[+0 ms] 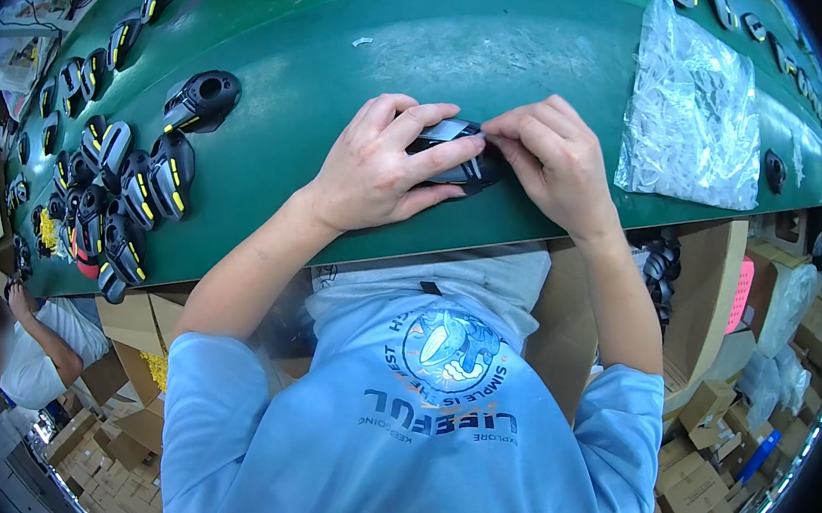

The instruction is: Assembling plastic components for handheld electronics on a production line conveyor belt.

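Near the front edge of the green table [429,70], my left hand [375,164] is closed around a black moulded plastic shell [485,172] with a grey panel. Its thumb lies along the near side and its fingers reach across the top. At the shell's right end, my right hand [560,164] has thumb and index finger pinched together, touching or nearly touching the shell. Whatever may be between those fingertips is too small to make out. Much of the shell is hidden under my left hand. To the left lies a similar black shell [185,116] with a yellow strip and a round opening.
Several more black-and-yellow shells [130,178] crowd the table's left side. A clear plastic bag [697,111] of pale pieces lies at right. Open cardboard boxes [708,305] stand below the front edge. At far left, another person [52,341] works by the table.
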Available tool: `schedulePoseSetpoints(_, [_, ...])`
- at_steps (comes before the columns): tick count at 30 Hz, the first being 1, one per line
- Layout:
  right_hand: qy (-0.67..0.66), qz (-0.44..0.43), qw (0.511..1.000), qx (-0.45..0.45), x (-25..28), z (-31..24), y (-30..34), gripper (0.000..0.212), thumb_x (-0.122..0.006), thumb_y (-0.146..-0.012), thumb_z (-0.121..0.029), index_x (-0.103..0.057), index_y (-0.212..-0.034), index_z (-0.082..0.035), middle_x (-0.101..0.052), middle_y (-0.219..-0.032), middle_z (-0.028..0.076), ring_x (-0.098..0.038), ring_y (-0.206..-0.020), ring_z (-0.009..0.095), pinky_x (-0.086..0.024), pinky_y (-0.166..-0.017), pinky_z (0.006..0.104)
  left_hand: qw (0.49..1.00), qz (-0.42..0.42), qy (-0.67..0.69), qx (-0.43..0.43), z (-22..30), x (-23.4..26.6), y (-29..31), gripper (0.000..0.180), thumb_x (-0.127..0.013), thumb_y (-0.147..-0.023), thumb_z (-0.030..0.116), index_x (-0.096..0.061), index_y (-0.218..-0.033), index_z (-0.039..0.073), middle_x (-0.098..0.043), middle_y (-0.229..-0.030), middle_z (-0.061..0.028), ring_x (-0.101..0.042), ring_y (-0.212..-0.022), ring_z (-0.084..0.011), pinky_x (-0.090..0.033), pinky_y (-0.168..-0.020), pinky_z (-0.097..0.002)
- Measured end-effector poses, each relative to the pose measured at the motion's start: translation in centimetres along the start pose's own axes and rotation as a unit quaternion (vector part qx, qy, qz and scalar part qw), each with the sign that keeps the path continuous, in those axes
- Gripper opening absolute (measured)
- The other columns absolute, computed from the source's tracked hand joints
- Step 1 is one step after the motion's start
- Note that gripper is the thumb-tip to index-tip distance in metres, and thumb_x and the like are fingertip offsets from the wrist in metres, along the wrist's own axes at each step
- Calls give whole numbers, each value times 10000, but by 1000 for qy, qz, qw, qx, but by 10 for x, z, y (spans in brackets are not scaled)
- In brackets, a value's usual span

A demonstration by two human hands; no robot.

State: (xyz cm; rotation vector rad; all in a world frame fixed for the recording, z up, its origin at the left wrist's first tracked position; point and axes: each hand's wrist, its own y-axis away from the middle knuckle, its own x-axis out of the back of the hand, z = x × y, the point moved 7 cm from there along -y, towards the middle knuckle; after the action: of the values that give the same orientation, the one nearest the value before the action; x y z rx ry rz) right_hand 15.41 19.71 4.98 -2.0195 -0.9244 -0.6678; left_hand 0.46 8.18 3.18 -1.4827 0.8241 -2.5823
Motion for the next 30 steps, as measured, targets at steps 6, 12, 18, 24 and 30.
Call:
schedulePoseSetpoints(6, [22,-41,998,33,2,2,-5,152,-820,-905,-116,-809,-1054,-92,-789,-988,41,-709,-881,259,-597,-774,389,1000,4,-7,-11,1,-1,1,582,-959,-735,276,-782,-1289,250,-679,-1421,-108,-644,-1125,-381,-588,-948,-481])
schedulePoseSetpoints(12, [-32,-49,998,-28,4,-2,1,341,-923,-825,-273,-800,-1069,-68,-792,-999,69,-730,-901,278,-603,-801,389,1000,-4,-1,-9,1,-1,-2,611,-962,-727,270,-775,-1308,240,-685,-1427,-105,-662,-1139,-371,-591,-965,-480])
schedulePoseSetpoints(18, [-89,-26,996,-5,-6,0,9,407,-967,-779,-297,-804,-1069,-63,-816,-1086,80,-746,-931,269,-608,-840,380,999,-3,32,18,-4,-2,2,660,-970,-718,267,-745,-1334,195,-688,-1453,-104,-672,-1151,-365,-593,-977,-474])
schedulePoseSetpoints(24, [-50,-43,995,-72,-6,3,17,433,-965,-767,-316,-835,-1100,-71,-819,-1141,75,-752,-977,269,-611,-855,377,1000,-14,25,-4,-2,-3,-1,620,-967,-732,252,-758,-1308,159,-698,-1447,-118,-675,-1148,-371,-595,-969,-475])
schedulePoseSetpoints(30, [-27,-3,998,-55,-7,6,25,416,-846,-870,-515,-839,-1136,-194,-806,-1129,19,-739,-998,306,-612,-861,429,998,-48,-31,-42,10,5,-15,547,-952,-751,165,-776,-1264,96,-728,-1411,-165,-695,-1138,-395,-597,-951,-478])
